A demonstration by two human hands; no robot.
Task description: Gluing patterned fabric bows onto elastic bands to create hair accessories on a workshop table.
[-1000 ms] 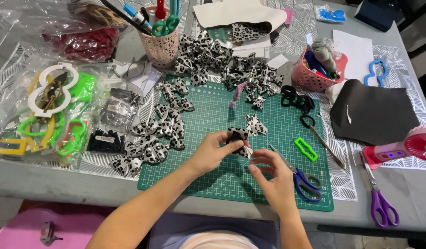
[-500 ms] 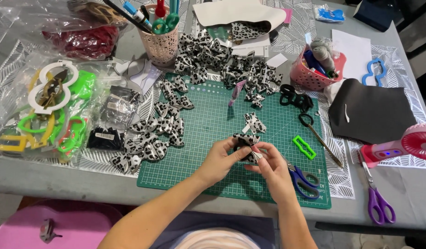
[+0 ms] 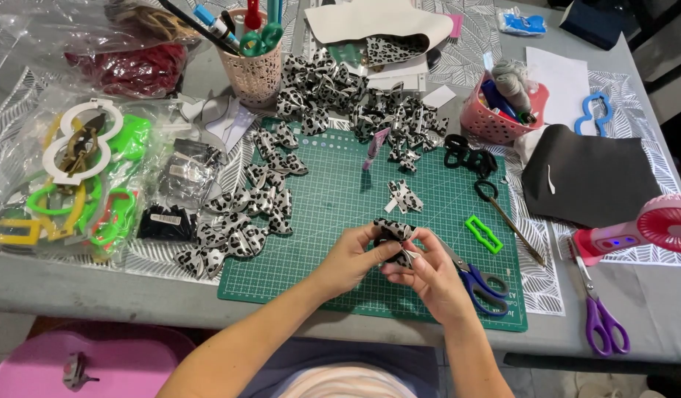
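Note:
Both my hands meet over the near part of a green cutting mat (image 3: 333,214). My left hand (image 3: 351,258) and my right hand (image 3: 429,276) pinch one small bow (image 3: 393,237) of black-and-white spotted fabric between their fingertips, a little above the mat. One more spotted piece (image 3: 403,196) lies flat on the mat just beyond my hands. A row of finished spotted bows (image 3: 244,214) runs along the mat's left edge, and a bigger heap of bows (image 3: 355,107) sits at its far edge.
Blue-handled scissors (image 3: 484,284) lie by my right hand, purple scissors (image 3: 602,324) further right beside a pink hand fan (image 3: 643,228). A green plastic template (image 3: 484,234), thin black scissors (image 3: 506,214), a pink basket (image 3: 502,110), a pen cup (image 3: 255,70) and bagged templates (image 3: 67,177) surround the mat.
My two hands have closed in on each other around the bow and shifted slightly toward the table's near edge; the fingers have turned the bow between them.

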